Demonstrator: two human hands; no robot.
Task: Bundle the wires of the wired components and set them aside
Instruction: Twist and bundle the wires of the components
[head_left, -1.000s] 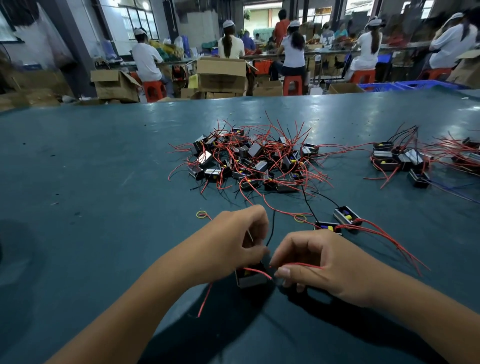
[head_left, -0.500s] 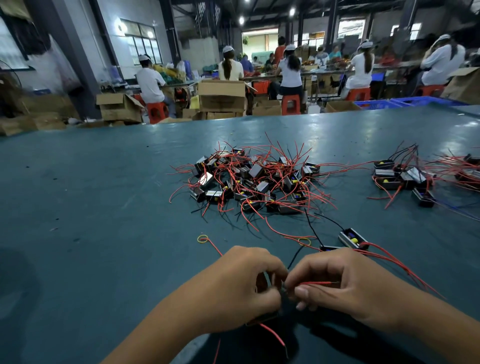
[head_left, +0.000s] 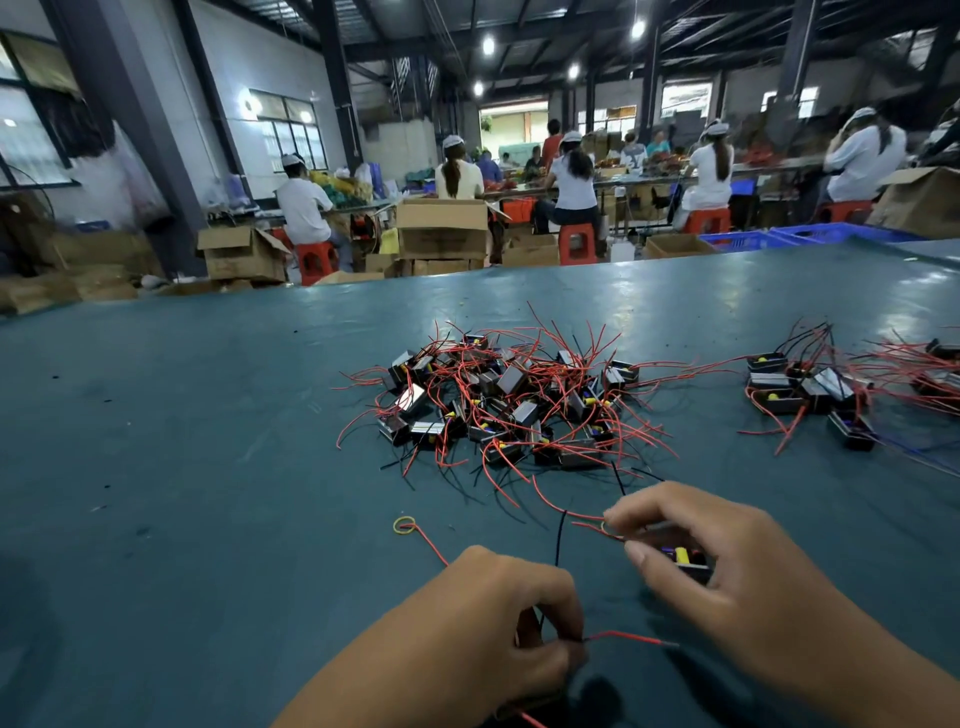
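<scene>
On the smooth teal counter (head_left: 182, 467), the left hand (head_left: 498, 618) pinches thin red and black wires (head_left: 623, 636) in a curled grip, while the right hand (head_left: 727, 566) grips a small boxy black component (head_left: 688, 564), just below the tangled pile (head_left: 509, 405) of components.

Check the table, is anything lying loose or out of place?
One yellow rubber band lies alone on the green table, left of the hands and short of the tangled component pile, a red wire's end touching it. Otherwise nothing looks spilled or damaged.
</scene>
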